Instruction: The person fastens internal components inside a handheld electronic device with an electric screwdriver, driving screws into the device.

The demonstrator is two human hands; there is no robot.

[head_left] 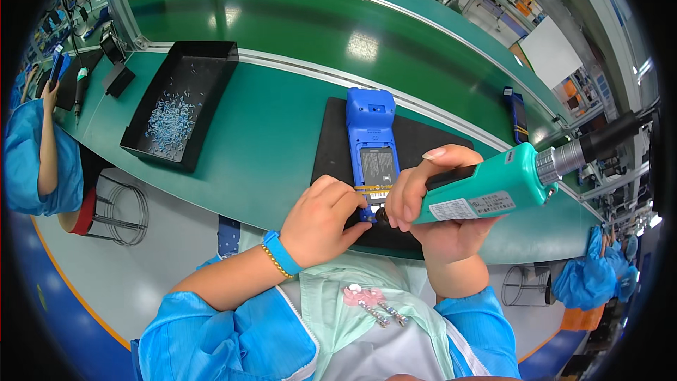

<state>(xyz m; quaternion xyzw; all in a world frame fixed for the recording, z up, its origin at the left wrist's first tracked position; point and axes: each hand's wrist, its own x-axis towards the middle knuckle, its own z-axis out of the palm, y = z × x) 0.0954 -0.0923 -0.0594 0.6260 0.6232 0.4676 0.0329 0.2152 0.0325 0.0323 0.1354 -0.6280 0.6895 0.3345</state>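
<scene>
A blue handheld terminal (371, 114) lies on a black mat (330, 142), its back with the battery facing up. A yellow band crosses its lower part. My left hand (326, 217) is closed at the terminal's near left corner, thumb and forefinger gripping its edge. In my right hand (444, 229) is a green electric screwdriver (486, 187), held nearly level with fingers and thumb wrapped round its body. The driver's tip points left at the terminal's near end. My fingers partly hide that end, so contact with a screw cannot be made out.
Left on the green bench (261, 106) stands a black tray (211, 63) with many small blue-and-white pieces (169, 123). Another blue terminal (520, 114) lies beyond the metal rail at right. A co-worker's sleeve (46, 159) is at far left; another person (589, 279) is at far right.
</scene>
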